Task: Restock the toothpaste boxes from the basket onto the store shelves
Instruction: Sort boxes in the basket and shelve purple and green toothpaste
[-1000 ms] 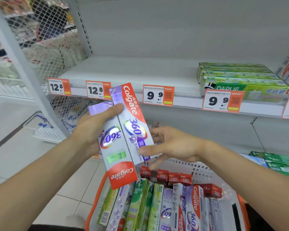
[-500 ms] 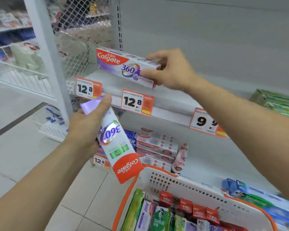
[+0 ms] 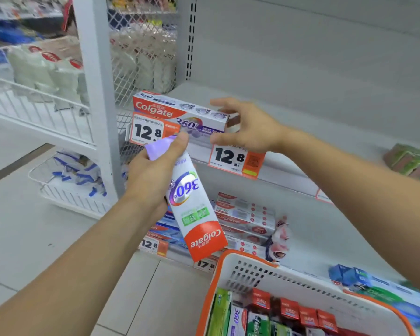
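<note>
A Colgate box (image 3: 180, 112) is seen lying flat on the shelf (image 3: 264, 110), with the right hand (image 3: 250, 128) at its 3 o'clock end, fingers spread. A second Colgate box (image 3: 192, 207) is gripped by the left hand (image 3: 153, 178). A basket (image 3: 272, 270) of toothpaste boxes is seen at 5 o'clock.

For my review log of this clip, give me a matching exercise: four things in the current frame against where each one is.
Things:
1. Purple-and-white Colgate 360 box lying flat
2. Second Colgate 360 box, red end down
3. Small red cartons
4. Green boxes

Places:
A. In the white orange-rimmed basket
B. Far right on the upper shelf
C. Gripped by the left hand
D. On the upper shelf's left end, at the right hand

Pairs: 1-D, 2-C, 3-A, 4-B
</note>
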